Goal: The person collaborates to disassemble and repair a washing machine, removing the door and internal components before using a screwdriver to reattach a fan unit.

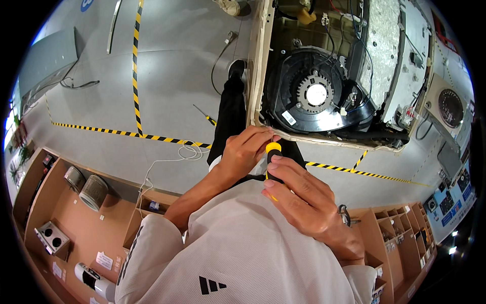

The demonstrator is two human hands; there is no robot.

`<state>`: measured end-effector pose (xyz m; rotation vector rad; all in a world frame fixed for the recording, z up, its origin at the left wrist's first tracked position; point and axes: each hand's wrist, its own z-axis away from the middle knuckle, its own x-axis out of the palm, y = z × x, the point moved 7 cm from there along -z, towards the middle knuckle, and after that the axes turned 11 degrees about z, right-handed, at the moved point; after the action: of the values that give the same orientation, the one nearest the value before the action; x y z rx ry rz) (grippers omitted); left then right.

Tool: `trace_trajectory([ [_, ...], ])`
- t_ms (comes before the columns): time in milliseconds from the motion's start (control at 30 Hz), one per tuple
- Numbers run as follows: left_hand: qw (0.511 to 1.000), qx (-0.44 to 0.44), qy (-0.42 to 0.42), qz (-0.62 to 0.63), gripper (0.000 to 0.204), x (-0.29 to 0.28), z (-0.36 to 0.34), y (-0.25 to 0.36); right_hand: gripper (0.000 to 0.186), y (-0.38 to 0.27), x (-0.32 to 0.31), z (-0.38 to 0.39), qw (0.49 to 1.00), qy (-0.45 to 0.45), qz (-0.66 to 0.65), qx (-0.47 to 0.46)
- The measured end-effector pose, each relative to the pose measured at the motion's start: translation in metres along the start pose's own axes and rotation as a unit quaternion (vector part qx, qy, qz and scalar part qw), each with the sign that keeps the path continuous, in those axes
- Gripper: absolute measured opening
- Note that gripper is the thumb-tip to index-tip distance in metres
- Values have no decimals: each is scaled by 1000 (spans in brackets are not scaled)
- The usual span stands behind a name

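My right hand (pixel 306 200) grips a screwdriver (pixel 274 148) by its yellow-and-black handle, which points away from me. By the tool's front end, the fingers of my left hand (pixel 245 152) are pinched together; whatever is between them is hidden. Both hands are at the near left corner of an opened appliance (pixel 324 138) with a pale rim. Inside it sits a round black housing (pixel 283 93) with a toothed metal ring (pixel 307 92) round a bright disc. Thin wires run across the housing.
A second screwdriver (pixel 210 121) lies on the floor left of my leg. A white cable (pixel 169 160) trails to wooden bins (pixel 66 175) behind me on the left. Divided shelving (pixel 400 238) stands at the right. Striped tape (pixel 135 66) marks the floor.
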<state>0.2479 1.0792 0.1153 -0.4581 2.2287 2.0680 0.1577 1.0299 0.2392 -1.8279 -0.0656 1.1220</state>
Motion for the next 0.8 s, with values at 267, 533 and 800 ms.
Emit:
trace_trajectory([
  [267, 997, -36, -58, 22, 25, -4, -4, 0, 45, -5, 9, -14, 994, -100, -40, -11],
  [533, 999, 5, -42, 34, 27, -1, 2, -3, 45, -1, -1, -8, 992, -106, 43, 42],
  [800, 999, -11, -47, 20, 32, 7, -4, -7, 30, 11, -7, 1, 995, -35, -56, 69],
])
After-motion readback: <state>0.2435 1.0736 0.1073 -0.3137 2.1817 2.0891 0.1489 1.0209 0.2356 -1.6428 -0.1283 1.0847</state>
